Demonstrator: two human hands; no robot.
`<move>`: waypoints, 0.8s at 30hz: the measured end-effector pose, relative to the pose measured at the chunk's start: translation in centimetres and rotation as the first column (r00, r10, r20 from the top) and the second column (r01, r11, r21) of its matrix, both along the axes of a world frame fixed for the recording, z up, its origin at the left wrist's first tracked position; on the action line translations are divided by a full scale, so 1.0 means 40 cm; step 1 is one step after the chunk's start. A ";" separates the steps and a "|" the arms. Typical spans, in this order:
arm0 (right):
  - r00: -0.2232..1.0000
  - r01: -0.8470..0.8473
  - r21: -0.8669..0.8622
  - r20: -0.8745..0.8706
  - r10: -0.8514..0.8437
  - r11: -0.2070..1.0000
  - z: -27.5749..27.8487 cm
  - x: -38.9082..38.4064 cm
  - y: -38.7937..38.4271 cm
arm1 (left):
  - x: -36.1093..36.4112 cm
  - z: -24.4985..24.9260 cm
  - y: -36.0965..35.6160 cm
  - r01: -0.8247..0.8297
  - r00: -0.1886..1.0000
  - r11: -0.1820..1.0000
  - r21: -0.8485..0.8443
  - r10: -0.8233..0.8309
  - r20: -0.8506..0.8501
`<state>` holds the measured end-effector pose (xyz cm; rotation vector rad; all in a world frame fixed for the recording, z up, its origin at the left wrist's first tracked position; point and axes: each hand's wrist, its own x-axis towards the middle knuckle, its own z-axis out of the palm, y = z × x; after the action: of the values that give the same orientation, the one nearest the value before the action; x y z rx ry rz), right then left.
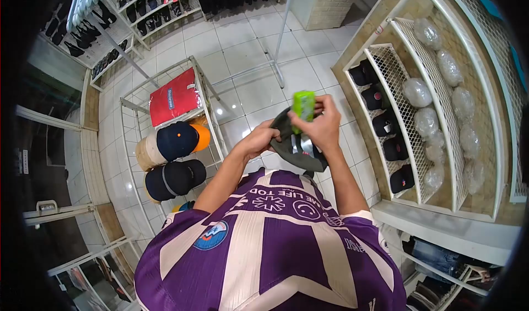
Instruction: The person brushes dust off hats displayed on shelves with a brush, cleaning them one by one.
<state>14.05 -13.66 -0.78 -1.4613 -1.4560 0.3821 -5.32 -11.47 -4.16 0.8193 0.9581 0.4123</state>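
Held in front of the striped purple shirt is a dark olive cap [300, 155], its inside facing up with pale and red labels showing. My left hand [260, 140] grips the cap's left edge, fingers closed on it. In my right hand [325, 122] is a bright green object [303, 108], a small packet or box, pinched between thumb and fingers above the cap's opening. The green object is slightly blurred, and its lower end overlaps the cap's rim.
On the left, a white wire rack [128, 103] bears a red packaged item [175, 97] and stacked caps [175, 179]. Shelves with black caps [384, 125] and plastic-wrapped bundles [417, 93] stand on the right. Ahead, a metal stand [274, 68] rests on the tiled floor.
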 end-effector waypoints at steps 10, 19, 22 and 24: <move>0.997 -0.075 -0.077 -0.037 0.072 0.994 0.017 0.004 0.002 | -0.005 -0.037 0.011 0.014 0.997 0.999 0.032 -0.016 0.075; 0.998 0.046 -0.100 -0.048 -0.051 0.994 0.025 0.013 0.004 | -0.018 0.002 0.010 -0.085 0.994 0.996 -0.019 0.086 0.065; 0.993 -0.115 -0.171 0.007 0.118 0.979 0.036 0.001 0.009 | -0.010 -0.037 0.019 0.072 0.997 0.994 0.082 -0.075 0.035; 0.997 0.009 -0.236 0.080 0.010 0.972 0.005 0.026 0.025 | -0.014 -0.068 0.018 0.072 0.994 0.989 0.127 -0.082 0.074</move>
<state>15.08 -12.65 -0.58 -1.6820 -1.5147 0.5164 -5.86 -10.73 -6.89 0.9435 0.8305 0.4373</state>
